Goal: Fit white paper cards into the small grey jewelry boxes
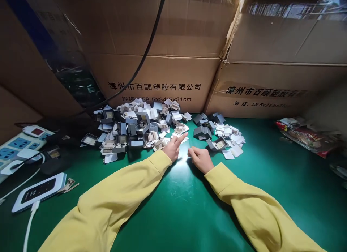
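Note:
My left hand is at the right edge of a large pile, its index finger stretched out and the other fingers partly curled. A small white paper piece is beside that finger; whether the hand touches it is unclear. My right hand is closed with the fingers curled in, just above the green table, and anything inside it is hidden. Grey small boxes and white paper pieces lie beyond it. The large pile mixes dark grey boxes with folded paper inserts.
Cardboard cartons wall off the back of the green table. A black cable hangs in front of them. At left are a power strip and a white device with a cord. Plastic packaging lies at right.

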A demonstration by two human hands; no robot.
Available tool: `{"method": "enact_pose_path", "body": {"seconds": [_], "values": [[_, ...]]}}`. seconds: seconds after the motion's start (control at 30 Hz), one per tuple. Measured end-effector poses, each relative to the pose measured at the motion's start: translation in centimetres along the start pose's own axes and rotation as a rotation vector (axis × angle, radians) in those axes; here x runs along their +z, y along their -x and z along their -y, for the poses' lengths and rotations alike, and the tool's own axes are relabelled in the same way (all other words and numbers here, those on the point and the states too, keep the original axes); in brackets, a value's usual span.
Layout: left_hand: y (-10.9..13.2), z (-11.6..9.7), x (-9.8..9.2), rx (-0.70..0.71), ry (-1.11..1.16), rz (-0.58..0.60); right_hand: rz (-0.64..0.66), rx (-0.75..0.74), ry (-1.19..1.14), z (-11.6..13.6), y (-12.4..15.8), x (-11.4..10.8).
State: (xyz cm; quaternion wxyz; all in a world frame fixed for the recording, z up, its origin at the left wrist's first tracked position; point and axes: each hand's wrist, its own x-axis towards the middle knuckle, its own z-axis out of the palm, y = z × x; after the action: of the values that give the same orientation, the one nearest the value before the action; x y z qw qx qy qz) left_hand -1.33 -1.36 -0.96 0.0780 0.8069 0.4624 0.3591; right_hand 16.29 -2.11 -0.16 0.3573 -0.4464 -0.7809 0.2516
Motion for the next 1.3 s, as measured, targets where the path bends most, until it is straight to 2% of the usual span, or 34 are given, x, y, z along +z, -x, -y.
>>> {"method": "enact_pose_path", "body": {"seconds": [0.1, 0.2, 0.27, 0.37, 0.47, 0.6, 0.73, 0.93, 1.07, 1.17, 1.23, 1.3], "values": [[0.0, -0.2, 0.2, 0.012, 0.182, -0.015, -0.055, 0.132, -0.185, 0.2, -0.8, 0.7], [-0.3, -0.8, 0.0, 0.004, 0.306, 0.006, -0.152, 0.181, -0.424, 0.7, -1.7, 2.3], [-0.6, -1.5, -0.3, -0.054, 0.424, -0.005, -0.174, 0.214, -0.589, 1.2, -2.1, 3.4], [-1.2, -2.9, -0.8, -0.237, 0.798, -0.095, -0.022, 0.261, -0.842, 2.3, -2.4, 4.3], [-1.9, -4.4, -1.3, -0.377, 1.177, -0.113, 0.167, 0.312, -1.089, 3.2, -2.1, 4.2], [-2.2, -5.2, -1.8, -0.46, 1.425, -0.121, 0.251, 0.414, -1.398, 3.7, -1.6, 3.6], [-1.9, -5.1, -1.7, -0.512, 1.48, -0.112, 0.198, 0.528, -1.548, 3.9, -1.5, 3.5], [-1.7, -5.3, -1.2, -0.528, 1.392, -0.091, 0.144, 0.423, -1.554, 4.0, -1.6, 4.0], [-2.0, -5.4, -1.2, -0.563, 1.404, -0.263, 0.185, 0.509, -1.579, 3.7, -1.4, 4.4], [-2.0, -5.3, -1.1, -0.559, 1.314, -0.406, 0.208, 0.571, -1.583, 3.6, -1.3, 4.4], [-1.9, -5.3, -1.0, -0.538, 1.247, -0.431, 0.219, 0.566, -1.556, 3.6, -1.3, 4.4], [-1.6, -5.3, -0.7, -0.505, 1.223, -0.406, 0.215, 0.549, -1.523, 3.7, -1.3, 4.4]]}}
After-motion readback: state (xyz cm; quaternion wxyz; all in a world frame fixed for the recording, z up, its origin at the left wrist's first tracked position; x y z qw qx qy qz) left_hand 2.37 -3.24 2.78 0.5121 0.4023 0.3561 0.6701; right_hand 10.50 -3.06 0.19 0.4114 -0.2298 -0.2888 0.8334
